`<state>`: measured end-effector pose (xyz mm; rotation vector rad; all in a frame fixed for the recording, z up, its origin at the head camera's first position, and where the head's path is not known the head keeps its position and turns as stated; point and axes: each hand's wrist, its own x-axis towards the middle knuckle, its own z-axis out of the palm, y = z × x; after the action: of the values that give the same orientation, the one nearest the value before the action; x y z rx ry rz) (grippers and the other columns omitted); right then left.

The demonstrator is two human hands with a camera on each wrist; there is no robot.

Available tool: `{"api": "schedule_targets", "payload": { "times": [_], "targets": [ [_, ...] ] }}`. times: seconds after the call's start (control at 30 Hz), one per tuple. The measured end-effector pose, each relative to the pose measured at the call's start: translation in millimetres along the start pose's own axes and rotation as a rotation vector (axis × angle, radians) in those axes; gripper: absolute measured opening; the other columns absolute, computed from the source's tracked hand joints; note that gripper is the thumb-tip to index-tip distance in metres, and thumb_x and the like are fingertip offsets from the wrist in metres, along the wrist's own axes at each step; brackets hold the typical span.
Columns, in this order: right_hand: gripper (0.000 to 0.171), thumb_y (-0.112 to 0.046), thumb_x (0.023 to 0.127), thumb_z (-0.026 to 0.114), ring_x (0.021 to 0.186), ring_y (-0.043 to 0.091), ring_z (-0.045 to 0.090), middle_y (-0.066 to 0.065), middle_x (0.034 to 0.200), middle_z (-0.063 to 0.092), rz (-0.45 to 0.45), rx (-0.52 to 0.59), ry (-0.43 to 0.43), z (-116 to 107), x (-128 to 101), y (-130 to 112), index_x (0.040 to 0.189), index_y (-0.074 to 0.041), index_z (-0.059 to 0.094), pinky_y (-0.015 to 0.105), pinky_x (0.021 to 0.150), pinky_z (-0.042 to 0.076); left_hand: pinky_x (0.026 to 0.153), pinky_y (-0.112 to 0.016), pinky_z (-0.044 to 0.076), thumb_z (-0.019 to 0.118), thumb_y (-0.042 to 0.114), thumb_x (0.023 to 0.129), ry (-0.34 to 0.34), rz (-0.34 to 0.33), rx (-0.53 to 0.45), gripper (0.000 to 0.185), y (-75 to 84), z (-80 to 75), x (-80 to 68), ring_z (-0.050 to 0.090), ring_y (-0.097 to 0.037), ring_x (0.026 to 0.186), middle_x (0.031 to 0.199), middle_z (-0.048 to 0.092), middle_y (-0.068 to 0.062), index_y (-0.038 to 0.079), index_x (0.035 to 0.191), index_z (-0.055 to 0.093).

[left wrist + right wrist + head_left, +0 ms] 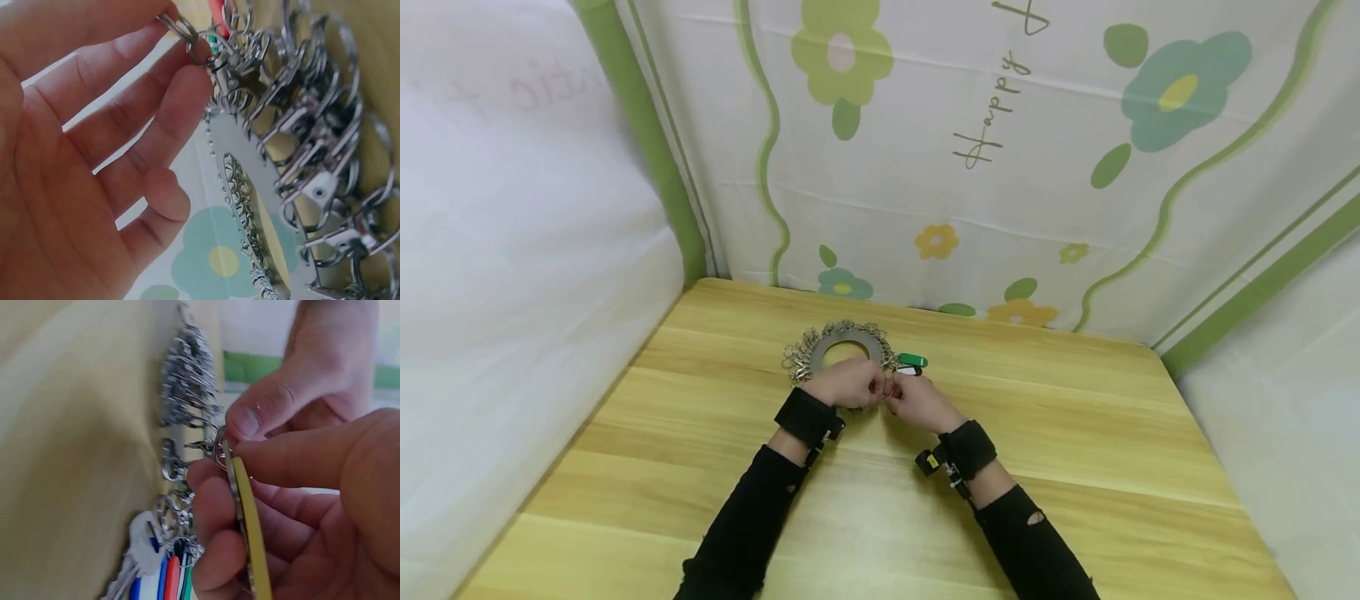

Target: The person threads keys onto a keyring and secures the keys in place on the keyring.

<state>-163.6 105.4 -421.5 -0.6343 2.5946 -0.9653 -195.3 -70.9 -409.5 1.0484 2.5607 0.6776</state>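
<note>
A round metal key holder (pixel 820 343) lies on the table, its rim lined with several small clips and split rings. At its right side my two hands meet. My left hand (pixel 844 383) pinches a split ring (pixel 181 28) by the fingertips, close to the clips (pixel 319 187). My right hand (pixel 927 406) holds a flat yellow key tag (pixel 253 531), seen edge-on with a thin silver strip along it. The tag's top is at the split ring, where the left thumb (pixel 250 422) also presses. A silver key (pixel 147 544) hangs just below, beside the fingers.
A green tag (pixel 913 360) sticks out from the holder's right edge, beyond the right hand. Blue (pixel 162 581) and red tags (pixel 172 578) hang there too. The wooden table (pixel 1075 467) meets a flower-printed curtain (pixel 880 192) behind the holder. Black camera straps (pixel 968 450) circle both wrists.
</note>
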Motion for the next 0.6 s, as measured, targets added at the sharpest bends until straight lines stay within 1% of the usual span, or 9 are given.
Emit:
{"api": "schedule_targets", "payload": {
  "times": [0.07, 0.17, 0.3, 0.4, 0.5, 0.53, 0.6],
  "targets": [
    [0.008, -0.005, 0.092, 0.058, 0.055, 0.009, 0.047, 0.001, 0.077, 0.059, -0.013, -0.036, -0.007, 2.6, -1.7, -1.2, 0.1, -0.004, 0.061, 0.023, 0.051, 0.038, 0.053, -0.022, 0.034, 0.059, -0.003, 0.079, 0.005, 0.011, 0.041, 0.026, 2.4, 2.3, -0.6, 0.038, -0.008, 0.051, 0.059, 0.044, 0.007, 0.015, 0.06, 0.056],
    [0.01, -0.003, 0.089, 0.06, 0.054, 0.008, 0.045, 0.001, 0.075, 0.059, -0.03, -0.076, 0.002, 7.6, -4.4, -2.4, 0.098, -0.003, 0.063, 0.023, 0.051, 0.039, 0.055, -0.022, 0.036, 0.06, -0.004, 0.075, 0.02, 0.028, 0.119, 0.024, 5.2, 7.0, -2.1, 0.041, -0.008, 0.055, 0.063, 0.047, 0.008, 0.015, 0.06, 0.058],
    [0.005, -0.003, 0.086, 0.063, 0.054, 0.008, 0.047, 0.0, 0.072, 0.058, -0.053, -0.138, 0.026, 14.0, -6.9, -3.7, 0.092, -0.004, 0.063, 0.023, 0.052, 0.041, 0.061, -0.023, 0.039, 0.065, -0.001, 0.078, 0.038, 0.032, 0.215, 0.02, 8.4, 13.4, -6.4, 0.045, -0.01, 0.064, 0.071, 0.049, 0.006, 0.014, 0.065, 0.064],
    [0.003, -0.005, 0.087, 0.064, 0.056, 0.009, 0.046, -0.001, 0.07, 0.055, -0.057, -0.161, 0.028, 16.5, -8.3, -4.2, 0.087, -0.006, 0.061, 0.024, 0.053, 0.039, 0.065, -0.024, 0.041, 0.068, 0.005, 0.081, 0.057, 0.034, 0.29, 0.022, 9.2, 17.7, -9.1, 0.049, -0.011, 0.07, 0.076, 0.053, 0.005, 0.016, 0.063, 0.061],
    [0.004, -0.005, 0.088, 0.063, 0.058, 0.01, 0.047, -0.001, 0.071, 0.054, -0.079, -0.166, 0.02, 17.0, -9.1, -2.0, 0.084, -0.005, 0.061, 0.025, 0.055, 0.039, 0.068, -0.025, 0.044, 0.067, 0.007, 0.082, 0.085, 0.051, 0.36, 0.024, 8.7, 22.2, -11.5, 0.054, -0.012, 0.075, 0.081, 0.056, 0.003, 0.017, 0.063, 0.058],
    [0.005, -0.005, 0.088, 0.063, 0.058, 0.01, 0.047, -0.001, 0.071, 0.054, -0.094, -0.168, 0.013, 16.8, -9.2, -0.9, 0.084, -0.005, 0.061, 0.025, 0.055, 0.04, 0.068, -0.026, 0.045, 0.067, 0.007, 0.082, 0.098, 0.062, 0.38, 0.022, 8.2, 23.9, -12.8, 0.055, -0.013, 0.077, 0.082, 0.057, 0.002, 0.017, 0.064, 0.059],
    [0.006, -0.002, 0.088, 0.061, 0.06, 0.01, 0.049, -0.001, 0.072, 0.057, -0.126, -0.177, 0.001, 16.8, -8.6, 3.1, 0.083, -0.005, 0.063, 0.025, 0.056, 0.041, 0.069, -0.028, 0.045, 0.068, 0.009, 0.083, 0.119, 0.083, 0.412, 0.014, 7.0, 27.0, -16.1, 0.055, -0.015, 0.08, 0.087, 0.056, 0.001, 0.018, 0.072, 0.064]
  ]
}}
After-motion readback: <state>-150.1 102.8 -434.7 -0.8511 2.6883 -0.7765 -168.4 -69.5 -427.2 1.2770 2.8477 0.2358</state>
